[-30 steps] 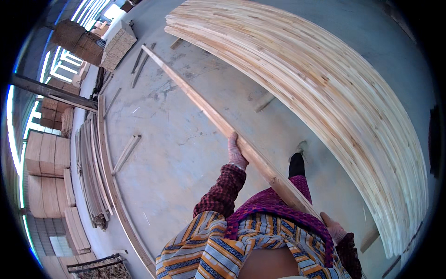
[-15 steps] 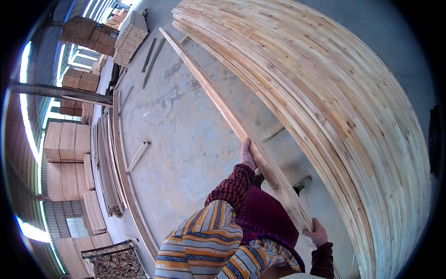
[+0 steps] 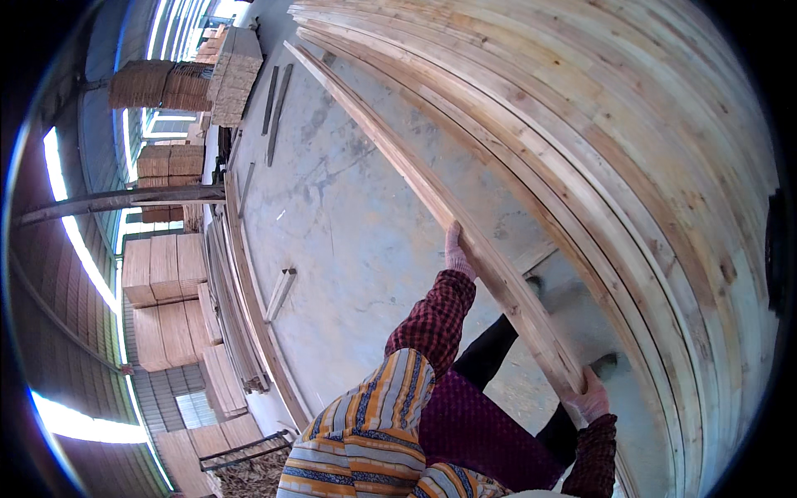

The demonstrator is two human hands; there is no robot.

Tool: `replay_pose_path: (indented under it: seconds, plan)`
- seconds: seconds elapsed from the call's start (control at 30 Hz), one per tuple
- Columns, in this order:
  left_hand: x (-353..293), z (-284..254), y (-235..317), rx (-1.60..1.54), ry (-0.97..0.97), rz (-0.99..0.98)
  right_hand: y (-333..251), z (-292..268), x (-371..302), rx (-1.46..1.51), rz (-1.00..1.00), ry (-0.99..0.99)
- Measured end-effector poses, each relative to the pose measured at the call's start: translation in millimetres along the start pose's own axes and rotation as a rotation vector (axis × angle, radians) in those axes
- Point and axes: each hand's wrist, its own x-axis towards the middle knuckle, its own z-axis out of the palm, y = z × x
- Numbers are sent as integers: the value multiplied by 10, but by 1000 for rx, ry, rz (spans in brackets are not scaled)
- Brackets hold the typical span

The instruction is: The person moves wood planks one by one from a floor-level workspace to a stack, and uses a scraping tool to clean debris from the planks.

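Note:
A long, pale wooden board [image 3: 516, 303] runs diagonally from beside my body to the far end of the floor, held in both hands. My left hand [image 3: 458, 251], in a pinkish knit glove, is closed on its left edge about midway along the near half. Close to the near end, my right hand [image 3: 591, 398] grips the board from the right side. Part of the fingers of each hand is hidden by the wood. Right beside the board lies a wide, layered stack of similar long boards [image 3: 598, 153], its edge curving through the fisheye picture.
Long strips of timber [image 3: 257, 332] lie along the floor at left, near a short wooden piece [image 3: 281, 295]. Bundled lumber piles [image 3: 170, 332] stand by the wall. A metal-framed crate of scraps [image 3: 249, 469] sits at lower left. A beam [image 3: 124, 203] juts across the left.
The view has shifted toward the stack, which looks nearer. My hands still hold the board, its near end now slightly farther right and higher. My dark-trousered legs now show, apart in a step.

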Motion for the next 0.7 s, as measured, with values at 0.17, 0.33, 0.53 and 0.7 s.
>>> replay_pose_path:
  seconds: [0.17,0.33,0.53,0.7]
  plan:
    - [704,-83,141,16,-19,-66,-784,-34,505,-16,56,-22]
    - [1205,-91,43,51,77,-133,-476,107,1160,-62,27,-23]
    - [1142,-350,-463,307,-120,-447,-122,54,1944,82,37,-126]
    - [690,-755,-1382,438,-229,-641,69,78,2338,175,-6,-186]
